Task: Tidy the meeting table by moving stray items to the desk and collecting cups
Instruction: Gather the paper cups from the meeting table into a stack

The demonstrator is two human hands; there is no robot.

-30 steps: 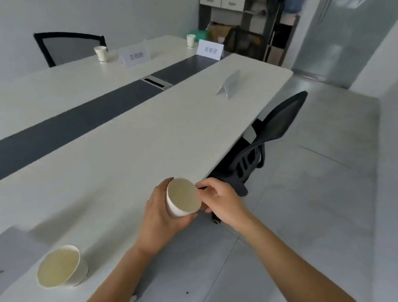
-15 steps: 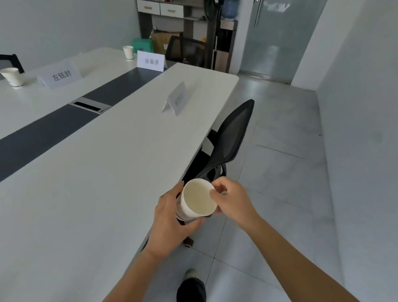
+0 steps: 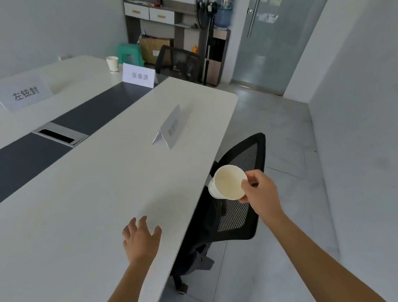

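Worktop (image 3: 90,207) white with a dark grey centre strip (image 3: 49,138). Held paper cup (image 3: 228,183) white outside, cream inside; small dark print on its side, too blurred to read. Far cup (image 3: 112,64) white. Name cards (image 3: 139,75) white, black characters. Chair (image 3: 239,195) black, mesh-patterned back. Stool (image 3: 129,55) green. Water bottle (image 3: 226,8) blue. Floor (image 3: 275,133) pale grey tile.

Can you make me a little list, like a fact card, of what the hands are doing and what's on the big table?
right hand: pinching the rim of a paper cup, tilted, out past the table edge
left hand: open, fingers spread, over the white table
cup left on table: one small cup at the far end
name cards: three, two facing us, one folded card seen side-on
chair: black mesh chair below the held cup
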